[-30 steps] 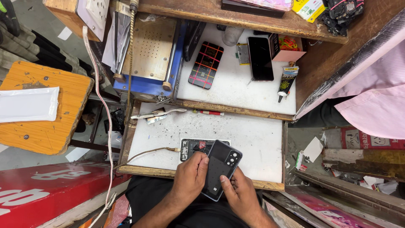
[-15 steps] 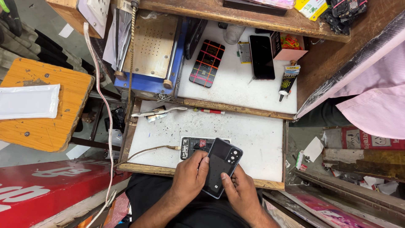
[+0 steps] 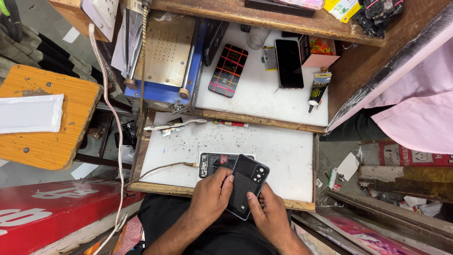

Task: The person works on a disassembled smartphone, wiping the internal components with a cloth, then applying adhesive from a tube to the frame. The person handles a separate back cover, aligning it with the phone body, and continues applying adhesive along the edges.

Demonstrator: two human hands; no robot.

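Both of my hands hold a dark phone back cover [image 3: 247, 182] with a camera cutout, tilted over the near edge of the white work surface [image 3: 278, 151]. My left hand [image 3: 211, 196] grips its left side, thumb and fingers on the panel. My right hand [image 3: 266, 212] supports its lower right edge. Under and behind the cover lies an opened phone body [image 3: 213, 162] with its insides showing, a cable [image 3: 163, 167] plugged into its left end.
Upper shelf holds a plaid-cased phone [image 3: 228, 70], a black phone [image 3: 289, 63], a glue tube [image 3: 318, 88], a small box [image 3: 321, 49]. A blue heating machine [image 3: 165, 56] stands at left. A wooden stool [image 3: 45, 120] is far left. A person in a pink shirt [image 3: 420, 108] is at right.
The back cover has shifted slightly in my hands; my fingers have adjusted their grip on it. Everything else stays put.
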